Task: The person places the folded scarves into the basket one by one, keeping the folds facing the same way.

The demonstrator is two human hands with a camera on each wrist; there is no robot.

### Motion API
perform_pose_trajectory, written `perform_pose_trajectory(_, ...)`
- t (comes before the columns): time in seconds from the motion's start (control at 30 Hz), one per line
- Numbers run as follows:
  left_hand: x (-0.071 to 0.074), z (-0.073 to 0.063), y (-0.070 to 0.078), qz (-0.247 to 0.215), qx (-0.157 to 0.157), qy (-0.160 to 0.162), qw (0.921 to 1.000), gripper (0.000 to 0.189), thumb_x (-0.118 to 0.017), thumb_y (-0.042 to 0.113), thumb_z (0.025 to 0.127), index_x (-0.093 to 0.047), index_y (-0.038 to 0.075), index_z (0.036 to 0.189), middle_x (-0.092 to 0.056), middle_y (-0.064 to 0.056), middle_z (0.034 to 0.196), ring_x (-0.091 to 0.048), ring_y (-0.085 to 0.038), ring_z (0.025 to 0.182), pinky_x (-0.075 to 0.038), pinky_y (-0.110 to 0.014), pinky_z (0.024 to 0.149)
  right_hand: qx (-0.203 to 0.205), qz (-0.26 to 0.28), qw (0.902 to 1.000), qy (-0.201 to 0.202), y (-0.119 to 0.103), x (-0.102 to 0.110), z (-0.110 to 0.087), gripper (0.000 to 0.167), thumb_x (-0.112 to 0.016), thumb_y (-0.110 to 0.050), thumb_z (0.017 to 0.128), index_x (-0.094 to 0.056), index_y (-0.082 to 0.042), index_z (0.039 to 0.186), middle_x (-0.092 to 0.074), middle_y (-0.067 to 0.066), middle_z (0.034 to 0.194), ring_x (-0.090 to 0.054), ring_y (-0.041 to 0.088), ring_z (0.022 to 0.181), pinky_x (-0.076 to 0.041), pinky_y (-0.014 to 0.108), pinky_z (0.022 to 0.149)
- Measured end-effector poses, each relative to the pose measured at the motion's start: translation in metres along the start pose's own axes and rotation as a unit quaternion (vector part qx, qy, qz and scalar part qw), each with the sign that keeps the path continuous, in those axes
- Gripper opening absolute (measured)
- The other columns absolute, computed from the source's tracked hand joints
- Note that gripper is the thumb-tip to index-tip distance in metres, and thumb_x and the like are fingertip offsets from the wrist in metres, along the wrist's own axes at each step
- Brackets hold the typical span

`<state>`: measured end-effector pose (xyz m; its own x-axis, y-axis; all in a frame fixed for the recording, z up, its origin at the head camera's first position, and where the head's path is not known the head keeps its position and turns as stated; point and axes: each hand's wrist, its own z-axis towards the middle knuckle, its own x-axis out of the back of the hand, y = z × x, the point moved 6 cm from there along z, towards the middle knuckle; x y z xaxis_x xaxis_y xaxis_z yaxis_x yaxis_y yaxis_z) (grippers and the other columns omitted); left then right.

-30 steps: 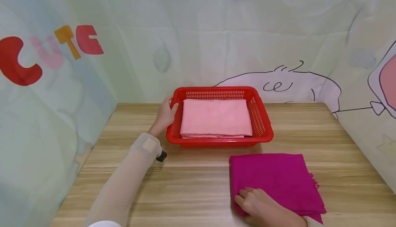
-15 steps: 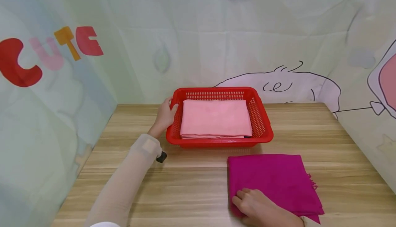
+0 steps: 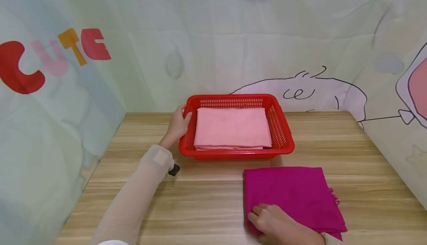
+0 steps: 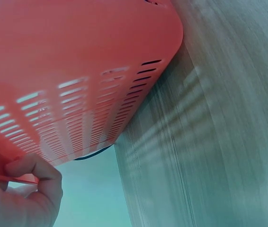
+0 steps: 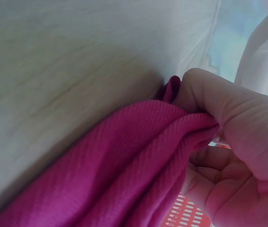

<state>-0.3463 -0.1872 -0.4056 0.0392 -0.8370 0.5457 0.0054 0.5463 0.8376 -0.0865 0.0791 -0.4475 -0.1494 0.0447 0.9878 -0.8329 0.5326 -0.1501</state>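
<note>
My left hand grips the left rim of a red plastic basket; in the left wrist view its fingers curl over the basket's edge. Inside the basket lies a folded pale pink cloth, with a small dark bit showing under its front right corner. Nearer the front right, a folded magenta cloth with a fringe on its right side lies on the table. The right hand pinches its front left corner, and the right wrist view shows the cloth's layers bunched between thumb and fingers.
The basket stands near the back edge of the wood-grain table. A printed backdrop hangs behind and along both sides. A small black device sits at the left wrist.
The magenta cloth has slid slightly left across the table together with my right hand. My left hand and the basket stay in place.
</note>
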Motion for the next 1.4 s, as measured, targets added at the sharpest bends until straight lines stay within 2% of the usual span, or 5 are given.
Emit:
perform_pose_trajectory(0.23,-0.001,0.0,-0.001,0.001,-0.002,0.003,1.0,0.055,-0.048,0.02,0.107,-0.026,0.003,0.155,-0.053,-0.025,0.133,-0.065,-0.036,0.103,-0.059,-0.047,0.079,0.036,-0.037,0.9976,0.047,-0.005,0.003,0.001,0.024,-0.083,-0.015,0.071,-0.062,-0.015,0.083,-0.05,-0.008,0.069,-0.044,0.002,0.064,-0.038,0.015,0.053)
perform_pose_trajectory(0.43,0.001,0.0,-0.001,0.004,-0.009,0.007,0.9999,0.055,-0.048,0.019,0.107,-0.027,0.001,0.154,-0.053,-0.026,0.133,-0.065,-0.037,0.104,-0.059,-0.047,0.08,-0.011,0.031,0.9991,-0.025,-0.002,-0.002,0.006,0.022,-0.083,-0.016,0.077,-0.068,-0.015,0.093,-0.055,-0.011,0.075,-0.043,-0.002,0.067,-0.041,0.013,0.058)
perform_pose_trajectory(0.6,0.001,-0.001,-0.001,-0.005,-0.001,0.001,1.0,0.056,-0.048,0.02,0.107,-0.026,0.003,0.155,-0.052,-0.025,0.134,-0.064,-0.037,0.105,-0.059,-0.048,0.079,0.015,-0.002,0.9999,-0.001,-0.007,0.0,0.007,0.021,-0.083,-0.017,0.076,-0.065,-0.015,0.088,-0.054,-0.01,0.074,-0.044,0.0,0.066,-0.039,0.013,0.056)
perform_pose_trajectory(0.77,0.001,-0.001,-0.002,-0.011,0.007,-0.003,0.9999,0.056,-0.048,0.02,0.107,-0.026,0.004,0.155,-0.052,-0.024,0.135,-0.065,-0.037,0.105,-0.059,-0.048,0.079,-0.017,0.05,0.9974,-0.049,-0.006,-0.002,0.011,0.021,-0.082,-0.018,0.079,-0.068,-0.016,0.095,-0.055,-0.012,0.077,-0.043,-0.002,0.068,-0.042,0.012,0.059)
perform_pose_trajectory(1.4,0.001,0.0,-0.002,-0.007,0.006,-0.002,0.9999,0.056,-0.049,0.021,0.107,-0.026,0.004,0.155,-0.053,-0.024,0.133,-0.065,-0.036,0.104,-0.059,-0.047,0.08,-0.009,0.065,0.9953,-0.071,-0.014,-0.005,0.022,0.024,-0.082,-0.022,0.082,-0.069,-0.016,0.102,-0.057,-0.012,0.08,-0.044,-0.003,0.071,-0.043,0.012,0.062)
